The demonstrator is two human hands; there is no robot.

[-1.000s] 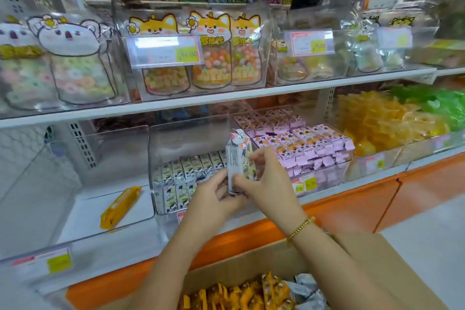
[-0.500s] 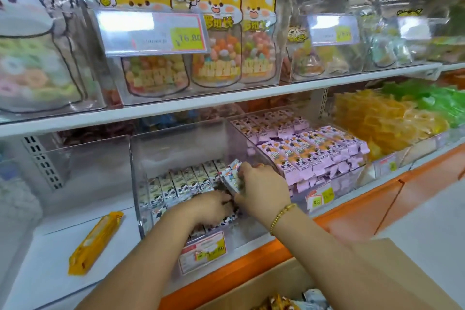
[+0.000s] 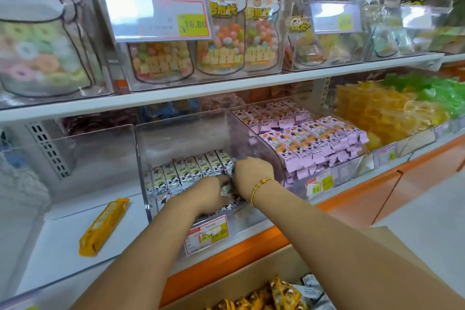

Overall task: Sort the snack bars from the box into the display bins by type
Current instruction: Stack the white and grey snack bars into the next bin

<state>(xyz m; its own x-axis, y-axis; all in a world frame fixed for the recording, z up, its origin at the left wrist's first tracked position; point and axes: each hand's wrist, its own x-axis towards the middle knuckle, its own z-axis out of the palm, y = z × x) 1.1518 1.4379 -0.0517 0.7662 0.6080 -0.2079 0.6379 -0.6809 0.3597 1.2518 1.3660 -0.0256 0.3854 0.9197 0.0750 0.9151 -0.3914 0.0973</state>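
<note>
Reaching into the middle clear bin (image 3: 181, 133) on the lower shelf, the person has both hands down among the white cow-print snack bars (image 3: 191, 168) lined up inside it. The left hand (image 3: 211, 190) lies low over the front bars, knuckles up, and the right hand (image 3: 251, 173), with a gold bead bracelet (image 3: 260, 189) at the wrist, is just beside it, its fingers bent down behind the row. One white wrapper (image 3: 226, 190) shows between the two hands. From here I cannot tell either grip, since the fingertips are buried among the bars. The bin to the right holds purple bars (image 3: 314, 138). The bin to the left holds a single yellow bar (image 3: 103, 226). Below, the cardboard box (image 3: 264, 272) holds more yellow and white bars (image 3: 276, 294).
</note>
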